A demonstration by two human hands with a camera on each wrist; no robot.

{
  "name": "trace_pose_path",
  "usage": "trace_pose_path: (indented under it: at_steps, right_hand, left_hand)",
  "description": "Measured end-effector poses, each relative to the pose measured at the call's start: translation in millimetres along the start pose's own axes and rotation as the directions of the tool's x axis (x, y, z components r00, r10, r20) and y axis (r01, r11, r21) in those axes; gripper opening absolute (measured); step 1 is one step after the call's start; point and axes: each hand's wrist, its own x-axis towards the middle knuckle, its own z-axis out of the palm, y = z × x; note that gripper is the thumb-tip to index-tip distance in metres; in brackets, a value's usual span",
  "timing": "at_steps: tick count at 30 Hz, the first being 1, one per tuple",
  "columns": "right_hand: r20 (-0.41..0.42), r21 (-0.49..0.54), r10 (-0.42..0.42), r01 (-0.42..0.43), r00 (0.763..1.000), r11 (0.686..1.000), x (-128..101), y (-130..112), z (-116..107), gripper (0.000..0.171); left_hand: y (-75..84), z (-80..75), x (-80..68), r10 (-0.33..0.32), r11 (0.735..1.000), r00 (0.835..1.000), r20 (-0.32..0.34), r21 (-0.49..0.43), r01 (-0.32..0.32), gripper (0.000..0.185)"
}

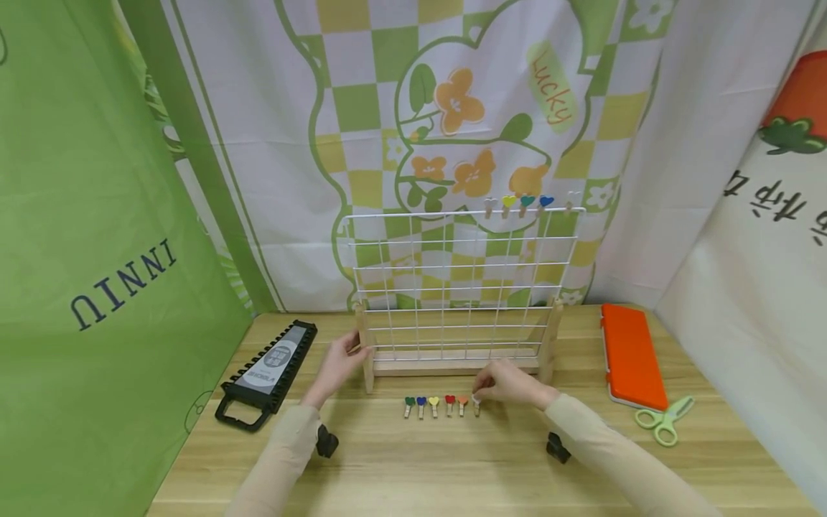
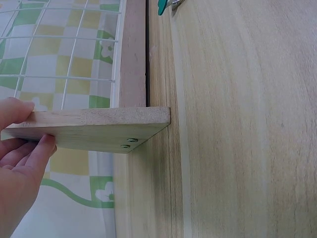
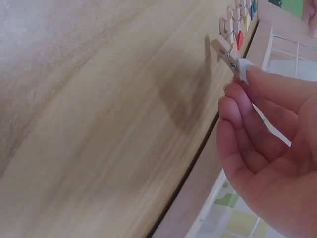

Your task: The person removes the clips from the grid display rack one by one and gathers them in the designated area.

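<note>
A white wire grid rack (image 1: 452, 280) stands on a wooden base at the back of the table. My left hand (image 1: 357, 350) grips the rack's left wooden foot (image 2: 89, 126), thumb on one face and fingers (image 2: 42, 146) on the other. In front of the rack several small wooden clips with coloured hearts (image 1: 434, 406) lie in a row. At the row's right end my right hand (image 1: 479, 395) pinches a white-heart clip (image 3: 232, 58) by its head, just above the table. Several more heart clips (image 1: 527, 204) are clipped on the rack's top wire at the right.
A black tool holder (image 1: 268, 373) lies left of the rack. An orange case (image 1: 632, 355) and green scissors (image 1: 665, 420) lie at the right. Patterned cloth (image 1: 452, 108) hangs behind, and green cloth (image 1: 97, 251) drapes the left side. The wooden tabletop (image 1: 439, 467) stretches toward me.
</note>
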Motion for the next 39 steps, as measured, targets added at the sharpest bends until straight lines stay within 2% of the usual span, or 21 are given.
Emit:
trace_pose_path:
  at_steps: [4,6,9,17,21,25,29,33,36,39]
  right_hand:
    - [0.023,0.027,0.035,-0.036,0.999,0.999,1.6,2.0,0.5,0.009]
    - [0.036,0.04,0.049,-0.05,0.998,0.998,2.7,3.8,1.0,0.01]
    - [0.052,0.059,0.059,-0.062,0.997,0.996,4.2,6.4,2.0,0.012]
    - [0.057,0.074,0.045,-0.049,0.997,0.996,6.3,8.3,5.8,0.011]
    - [0.064,0.08,0.047,-0.052,0.997,0.995,6.0,6.7,4.8,0.01]
    - [0.071,0.066,0.094,-0.099,0.993,0.993,4.8,4.1,-1.6,0.013]
    - [0.023,0.027,0.078,-0.078,0.997,0.997,4.0,-3.7,-19.4,0.012]
    - [-0.066,-0.037,-0.005,0.002,0.998,0.999,5.4,-21.9,-50.2,0.011]
    - [-0.126,-0.077,-0.05,0.04,0.991,0.996,6.7,-41.6,-79.1,0.012]
    - [-0.204,-0.127,-0.122,0.097,0.971,0.987,7.4,-64.1,-109.8,0.011]
  left_hand:
    - [-0.4,-0.2,-0.8,0.02,1.0,1.0,0.001,0.009,-0.02,0.051]
    - [-9.6,0.6,0.6,0.067,0.997,0.998,-0.019,0.023,-0.067,0.05]
    - [-10.5,0.2,-1.0,0.109,0.994,0.994,-0.024,0.022,-0.108,0.05]
    - [-10.0,1.0,4.0,-0.007,1.0,1.0,-0.014,-0.001,0.007,0.052]
    - [-8.4,0.9,4.4,-0.015,1.0,1.0,-0.018,-0.009,0.015,0.051]
    - [-7.2,0.7,3.7,-0.008,1.0,1.0,-0.014,-0.011,0.008,0.051]
    - [-8.3,1.1,3.5,-0.002,1.0,1.0,-0.012,0.002,0.002,0.051]
    - [-9.7,1.0,4.2,-0.007,1.0,1.0,-0.016,0.007,0.007,0.052]
    - [-9.9,0.6,4.5,-0.012,1.0,1.0,-0.016,0.001,0.012,0.052]
    - [-10.5,0.3,4.4,-0.015,1.0,1.0,-0.015,0.0,0.015,0.051]
